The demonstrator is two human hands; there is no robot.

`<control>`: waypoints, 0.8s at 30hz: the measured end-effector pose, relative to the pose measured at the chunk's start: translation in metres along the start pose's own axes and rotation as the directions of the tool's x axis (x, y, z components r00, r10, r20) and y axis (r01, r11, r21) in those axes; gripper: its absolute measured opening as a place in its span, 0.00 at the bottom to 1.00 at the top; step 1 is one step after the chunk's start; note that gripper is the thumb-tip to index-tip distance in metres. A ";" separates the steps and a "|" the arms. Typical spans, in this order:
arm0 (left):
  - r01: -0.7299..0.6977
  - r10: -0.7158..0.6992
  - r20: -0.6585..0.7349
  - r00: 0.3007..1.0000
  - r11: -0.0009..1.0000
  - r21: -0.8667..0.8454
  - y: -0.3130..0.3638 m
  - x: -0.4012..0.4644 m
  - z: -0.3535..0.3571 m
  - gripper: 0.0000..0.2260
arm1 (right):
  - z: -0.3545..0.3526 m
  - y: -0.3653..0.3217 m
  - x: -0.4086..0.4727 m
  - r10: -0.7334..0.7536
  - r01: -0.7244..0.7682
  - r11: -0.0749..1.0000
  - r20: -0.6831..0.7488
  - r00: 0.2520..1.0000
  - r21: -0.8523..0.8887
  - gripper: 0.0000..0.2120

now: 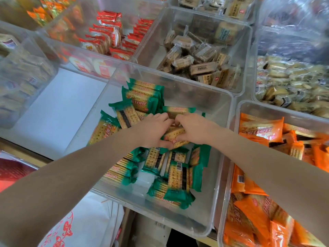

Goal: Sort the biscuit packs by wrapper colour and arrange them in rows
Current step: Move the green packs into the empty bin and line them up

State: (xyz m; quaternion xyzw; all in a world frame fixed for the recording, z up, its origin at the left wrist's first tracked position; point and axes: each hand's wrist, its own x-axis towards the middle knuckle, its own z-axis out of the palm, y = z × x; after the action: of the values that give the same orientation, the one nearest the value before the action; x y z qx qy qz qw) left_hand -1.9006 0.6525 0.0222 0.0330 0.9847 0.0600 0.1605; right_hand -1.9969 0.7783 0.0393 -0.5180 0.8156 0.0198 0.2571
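Fingers of left hand (153,130) and right hand (193,128) curl together around a small stack of green biscuit packs (175,135), held mid-bin above the clear bin (220,157). Head view: loose green packs (176,182) below lie crooked, a rough row (142,97) behind. Risk: slick wrappers slide, stack fans apart; a dropped pack could land in the neighbouring orange packs (261,129).

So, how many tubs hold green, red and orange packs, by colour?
green packs: 1 tub
red packs: 1 tub
orange packs: 2 tubs, one near right, one blurred at far top left
Total: 4 tubs
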 end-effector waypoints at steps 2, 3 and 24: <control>0.006 -0.007 0.042 0.999 1.000 0.025 0.003 0.000 0.001 0.31 | -0.001 -0.003 0.001 -0.011 0.010 1.000 0.023 1.000 0.008 0.19; 0.013 -0.013 0.052 0.999 1.000 0.009 0.003 0.000 0.002 0.30 | -0.004 -0.004 0.001 -0.007 0.006 0.998 0.027 1.000 0.055 0.18; -0.080 0.082 -0.003 0.997 0.979 0.187 0.000 -0.017 0.012 0.30 | 0.007 0.005 0.032 0.193 -0.136 0.968 0.279 0.941 -0.211 0.09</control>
State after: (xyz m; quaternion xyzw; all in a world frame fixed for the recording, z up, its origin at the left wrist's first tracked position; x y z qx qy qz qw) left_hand -1.8807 0.6520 0.0165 0.0875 0.9846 -0.0262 0.1487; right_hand -2.0089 0.7560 0.0177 -0.4609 0.8027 0.1959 0.3239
